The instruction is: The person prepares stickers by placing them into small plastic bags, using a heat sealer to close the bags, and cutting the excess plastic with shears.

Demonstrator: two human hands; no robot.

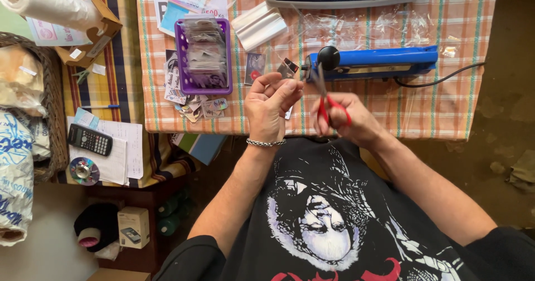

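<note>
We see the scissors (327,94) just right of the frame's centre, gripped by the right hand (345,122). Their handles are red, with the fingers passed through the loops; the slim grey blades rise almost vertically from the handles, tips toward the top of the frame, and appear nearly closed. We see the left hand (271,107) immediately to the left of the scissors, at centre frame, palm turned toward the camera, fingers curled inward. It pinches a small piece of thin clear plastic (289,111), barely visible at the thumb side of the hand; we cannot resolve its shape or contents. The two hands are near each other but apart.
</note>
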